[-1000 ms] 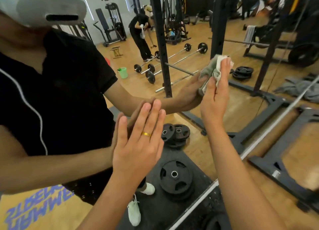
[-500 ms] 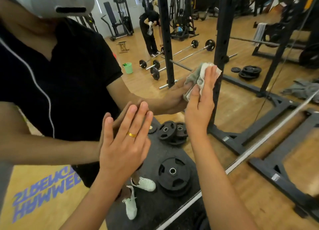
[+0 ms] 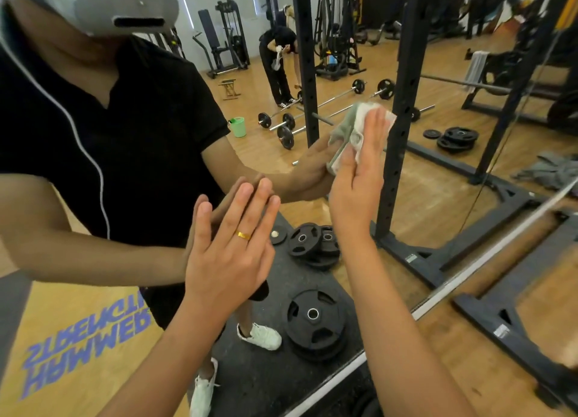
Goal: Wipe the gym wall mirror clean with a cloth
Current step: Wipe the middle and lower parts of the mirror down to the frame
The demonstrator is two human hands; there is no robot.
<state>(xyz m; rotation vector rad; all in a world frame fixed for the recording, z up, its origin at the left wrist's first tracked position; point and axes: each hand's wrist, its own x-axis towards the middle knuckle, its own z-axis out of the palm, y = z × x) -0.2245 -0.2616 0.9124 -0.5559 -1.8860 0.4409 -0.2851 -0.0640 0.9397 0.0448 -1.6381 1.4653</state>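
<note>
From my station I read a crumpled pale green and white cloth [image 3: 353, 125], a plain gold band ring [image 3: 243, 235] on the left hand [image 3: 231, 260], matte black weight plates [image 3: 314, 315], a mint-green plastic bucket [image 3: 237, 126], a black steel rack upright [image 3: 406, 72] dotted with holes, honey-brown wooden floorboards [image 3: 438, 204], and a yellow floor mat [image 3: 78, 316] printed with mirrored blue-violet lettering.

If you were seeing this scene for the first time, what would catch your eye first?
Two raised hands on the mirror stand out: the right hand presses a pale cloth flat against the glass at upper centre, and the left hand, wearing a gold ring, rests open lower left. Black weight plates show reflected beneath them.
</note>
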